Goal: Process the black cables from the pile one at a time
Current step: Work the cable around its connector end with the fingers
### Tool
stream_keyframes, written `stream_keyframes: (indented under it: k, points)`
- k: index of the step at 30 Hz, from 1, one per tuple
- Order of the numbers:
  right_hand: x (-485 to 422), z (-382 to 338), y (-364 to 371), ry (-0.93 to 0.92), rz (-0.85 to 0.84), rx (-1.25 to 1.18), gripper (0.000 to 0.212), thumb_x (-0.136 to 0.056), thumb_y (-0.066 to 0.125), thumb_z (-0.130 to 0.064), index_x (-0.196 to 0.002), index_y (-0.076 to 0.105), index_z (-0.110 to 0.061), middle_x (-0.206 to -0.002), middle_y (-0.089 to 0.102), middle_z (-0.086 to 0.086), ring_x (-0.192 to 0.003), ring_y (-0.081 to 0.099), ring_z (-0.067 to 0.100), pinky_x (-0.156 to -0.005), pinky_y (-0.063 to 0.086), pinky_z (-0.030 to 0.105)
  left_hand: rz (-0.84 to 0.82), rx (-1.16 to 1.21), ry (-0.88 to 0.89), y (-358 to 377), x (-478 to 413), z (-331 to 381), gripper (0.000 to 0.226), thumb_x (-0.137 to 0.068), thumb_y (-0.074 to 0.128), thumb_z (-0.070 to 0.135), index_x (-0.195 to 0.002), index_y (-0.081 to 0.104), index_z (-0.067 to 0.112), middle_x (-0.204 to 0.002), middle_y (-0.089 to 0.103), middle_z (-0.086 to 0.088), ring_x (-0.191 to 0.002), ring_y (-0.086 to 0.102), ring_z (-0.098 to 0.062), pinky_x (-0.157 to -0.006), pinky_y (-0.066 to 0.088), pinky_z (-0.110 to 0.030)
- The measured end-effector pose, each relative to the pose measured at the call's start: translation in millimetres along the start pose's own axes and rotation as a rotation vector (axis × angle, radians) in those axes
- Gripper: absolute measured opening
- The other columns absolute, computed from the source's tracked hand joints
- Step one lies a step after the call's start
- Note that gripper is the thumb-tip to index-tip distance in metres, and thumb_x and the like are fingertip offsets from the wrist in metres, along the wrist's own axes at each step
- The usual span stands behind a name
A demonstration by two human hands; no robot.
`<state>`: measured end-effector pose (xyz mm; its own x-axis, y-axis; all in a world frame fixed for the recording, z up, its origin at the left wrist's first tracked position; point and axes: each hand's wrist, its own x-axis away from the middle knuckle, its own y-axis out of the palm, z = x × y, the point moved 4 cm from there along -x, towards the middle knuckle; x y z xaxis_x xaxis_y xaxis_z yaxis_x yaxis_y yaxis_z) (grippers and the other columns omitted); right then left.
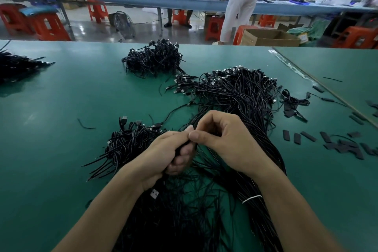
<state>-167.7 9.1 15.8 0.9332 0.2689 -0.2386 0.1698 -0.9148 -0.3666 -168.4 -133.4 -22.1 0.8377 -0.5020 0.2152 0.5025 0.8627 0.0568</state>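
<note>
Standing by the bench I see 2 bare forearms, left forearm (114,200) and right forearm (286,200), uncovered to the lower edge. Left hand (163,153) and right hand (223,139) are bare too (right thumbnail short, pale).

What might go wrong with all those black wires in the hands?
The cable gripped by the left hand and right hand seems to run into the tangled pile, so pulling might drag neighbours along or knot them. Dragged cables could also scatter the loose black pieces lying on the right.
</note>
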Motion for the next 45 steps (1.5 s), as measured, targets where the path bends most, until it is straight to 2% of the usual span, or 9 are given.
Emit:
stream_keyframes:
  k: [8,15,18,22,26,29,36,41,45]
  points:
    - [3.4,11.6,6.2,0.076,-0.159,-0.142,0.015,-0.084,0.075,-0.027,-0.08,0.061,-0.021,-0.076,0.062,-0.007,-0.073,0.056,0.011,-0.073,0.049,0.029,-0.186,0.222,-0.026,-0.1,3.0,-5.0,0.052,-0.097,0.048,0.045,-0.051,0.046,0.022,-0.051,0.052,-0.003,-0.038,0.045,-0.012,-0.038,0.036,-0.019]
    - [5.4,16.7,0.3,0.102,-0.087,0.137,0.015,-0.089,0.074,-0.029,-0.08,0.063,-0.023,-0.075,0.07,-0.002,-0.07,0.065,0.013,-0.072,0.056,0.039,0.014,0.099,-0.03,-2.9,-6.5,-16.1,0.056,-0.095,0.055,0.051,-0.05,0.054,0.018,-0.06,0.057,-0.004,-0.053,0.054,-0.013,-0.053,0.046,-0.021]
    - [7.5,10.2,7.1,0.041,-0.022,0.214,0.016,-0.088,0.074,-0.03,-0.078,0.062,-0.027,-0.072,0.065,-0.011,-0.066,0.059,0.002,-0.064,0.049,0.021,0.153,0.152,-0.105,-4.0,-9.6,-22.1,0.039,-0.088,0.056,0.039,-0.058,0.063,0.016,-0.065,0.051,-0.006,-0.057,0.051,-0.019,-0.055,0.049,-0.032]
    - [9.5,3.2,20.2,-0.013,0.05,0.191,0.016,-0.088,0.075,-0.026,-0.077,0.062,-0.026,-0.071,0.063,-0.013,-0.065,0.06,0.001,-0.06,0.05,0.018,0.097,0.343,-0.159,5.6,-9.5,-21.1,0.037,-0.097,0.043,0.035,-0.097,0.071,0.011,-0.091,0.069,-0.018,-0.082,0.066,-0.035,-0.074,0.055,-0.068]
    - [9.2,1.1,18.8,-0.055,0.11,0.185,0.016,-0.088,0.075,-0.023,-0.079,0.062,-0.023,-0.069,0.064,-0.011,-0.055,0.058,0.006,-0.053,0.044,0.014,0.012,0.333,-0.218,9.9,-4.1,-22.1,0.065,-0.098,0.034,0.064,-0.109,0.069,0.012,-0.083,0.071,-0.016,-0.055,0.067,-0.028,-0.037,0.045,-0.025]
    - [7.7,1.6,13.9,-0.062,0.113,0.171,0.015,-0.088,0.075,-0.023,-0.08,0.062,-0.022,-0.072,0.066,-0.01,-0.049,0.058,0.008,-0.05,0.045,0.014,-0.008,0.297,-0.239,7.9,-0.7,-28.9,0.074,-0.093,0.031,0.073,-0.102,0.066,0.008,-0.066,0.062,-0.015,-0.033,0.044,-0.016,-0.031,0.027,-0.014]
    - [4.0,6.1,8.8,-0.072,0.096,0.15,0.014,-0.085,0.078,-0.024,-0.079,0.065,-0.023,-0.072,0.068,-0.008,-0.061,0.062,0.006,-0.06,0.049,0.017,0.085,0.159,-0.162,1.4,-2.7,-28.1,0.065,-0.085,0.044,0.076,-0.058,0.054,0.018,-0.049,0.027,0.004,-0.033,0.021,-0.011,-0.035,0.017,-0.016]
    - [6.5,28.8,5.0,0.174,0.095,0.134,0.02,-0.084,0.078,-0.035,-0.09,0.061,-0.025,-0.073,0.071,-0.002,-0.06,0.066,0.006,-0.058,0.048,0.015,0.326,0.015,-0.018,-13.5,-10.3,-27.3,0.056,-0.098,0.042,0.058,-0.052,0.038,0.027,-0.051,0.026,0.005,-0.04,0.018,-0.011,-0.038,0.014,-0.02]
    - [21.3,53.0,21.1,0.434,-0.249,0.54,0.038,-0.078,0.076,-0.056,-0.097,0.061,-0.027,-0.088,0.064,-0.008,-0.078,0.063,0.008,-0.068,0.053,0.026,0.428,0.034,0.085,-28.0,-11.8,-26.4,0.054,-0.099,0.043,0.053,-0.053,0.04,0.024,-0.051,0.034,0.004,-0.041,0.022,-0.01,-0.043,0.013,-0.026]
